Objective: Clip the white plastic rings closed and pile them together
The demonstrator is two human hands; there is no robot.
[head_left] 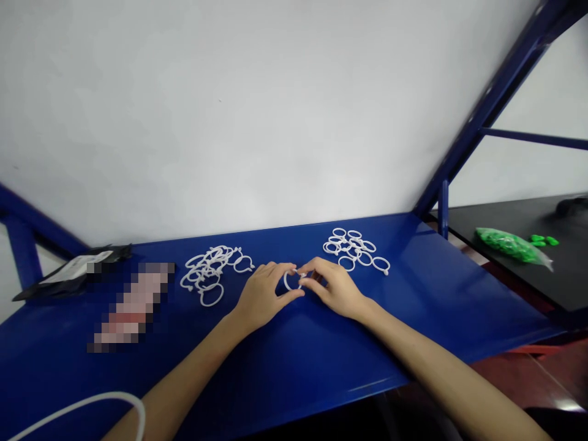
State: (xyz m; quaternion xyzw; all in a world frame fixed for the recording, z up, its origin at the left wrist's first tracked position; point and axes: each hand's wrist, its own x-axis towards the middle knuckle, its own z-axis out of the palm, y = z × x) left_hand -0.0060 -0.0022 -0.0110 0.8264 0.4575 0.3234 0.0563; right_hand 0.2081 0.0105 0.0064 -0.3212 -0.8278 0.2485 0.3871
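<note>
Head view: holds a white ring (285, 282) over the middle of the blue tabletop (294, 361), with the left hand (260, 297) curved half open around its edge and the right hand (339, 289) pinching its knobbed side between thumb and finger. Has a tangled ring heap (209, 269) near the left hand and a looser ring cluster (357, 253) beyond the right. Shows, farther left, a pixelated packet (138, 300) and a black bag (59, 278); lower down, a white cord (92, 398) crossing over the left forearm. Includes, far right past a blue post (443, 208), bagged green pieces (509, 245).
</note>
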